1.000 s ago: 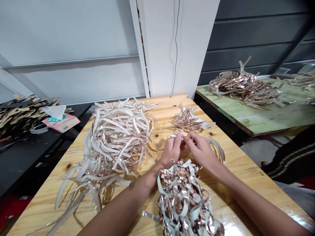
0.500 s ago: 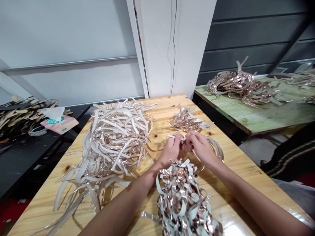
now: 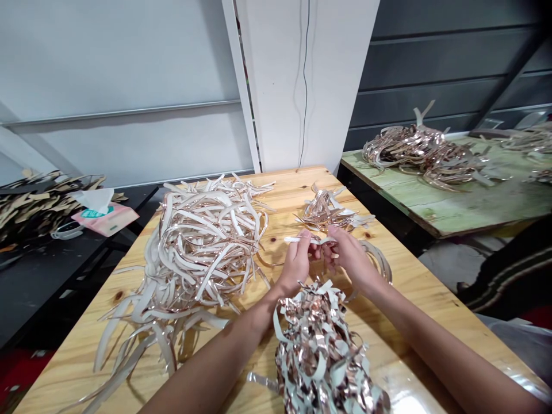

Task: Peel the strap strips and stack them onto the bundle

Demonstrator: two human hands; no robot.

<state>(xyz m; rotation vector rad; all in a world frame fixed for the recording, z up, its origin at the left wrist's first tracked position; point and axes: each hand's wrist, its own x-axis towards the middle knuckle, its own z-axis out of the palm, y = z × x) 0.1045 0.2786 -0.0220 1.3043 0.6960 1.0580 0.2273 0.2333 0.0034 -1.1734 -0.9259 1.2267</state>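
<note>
My left hand (image 3: 297,260) pinches a narrow strip (image 3: 294,239), white on the side that shows, its end sticking out to the left past my thumb. Close beside it, my right hand (image 3: 350,253) is closed on the same strip, with the fingertips of both hands a short gap apart. Curved strip loops (image 3: 381,261) lie by my right wrist. Just beyond the hands sits a small pile of shiny copper-and-white strips (image 3: 326,210). Between my forearms stands a dense bundle of curled metallic strips (image 3: 321,351).
A large tangled heap of white and copper strips (image 3: 207,241) covers the left of the wooden table (image 3: 276,192). At left, a tissue pack (image 3: 106,215) sits on a dark table. More strips (image 3: 431,152) lie on the green table (image 3: 509,201) at right.
My hands have drawn slightly apart, the left one shifting a little left. More of the strip now shows between and beyond my fingers.
</note>
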